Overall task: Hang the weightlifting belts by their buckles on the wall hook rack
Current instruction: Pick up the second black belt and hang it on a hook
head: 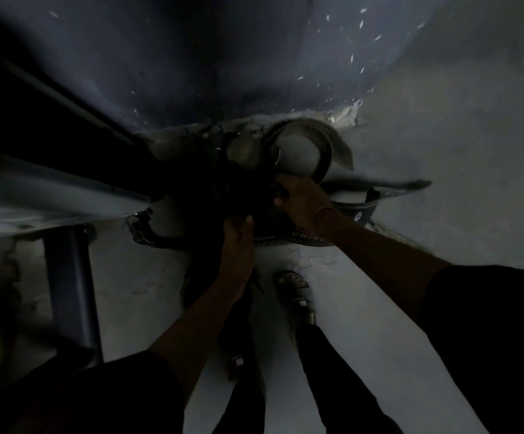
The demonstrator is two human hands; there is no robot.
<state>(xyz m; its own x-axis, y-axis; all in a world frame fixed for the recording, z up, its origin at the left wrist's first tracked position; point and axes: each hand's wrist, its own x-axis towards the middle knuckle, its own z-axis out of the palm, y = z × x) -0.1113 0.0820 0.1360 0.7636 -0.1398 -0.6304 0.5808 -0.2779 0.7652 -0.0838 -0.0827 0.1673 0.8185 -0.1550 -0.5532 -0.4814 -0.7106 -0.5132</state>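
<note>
Faced a dark wall and pale floor, with no hook rack in view. Found the belts heaped loose at the wall's foot, so stooped to sort them. Curled the left hand round one and the right hand round another, likely to tease one free; glimpsed what looked like a buckle at left.

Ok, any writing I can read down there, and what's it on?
"UNIV...": white letters on the dark belt below the right hand; the rest is hidden by the wrist.
White round mark further right: too blurred to read.
Nothing else readable.
</note>
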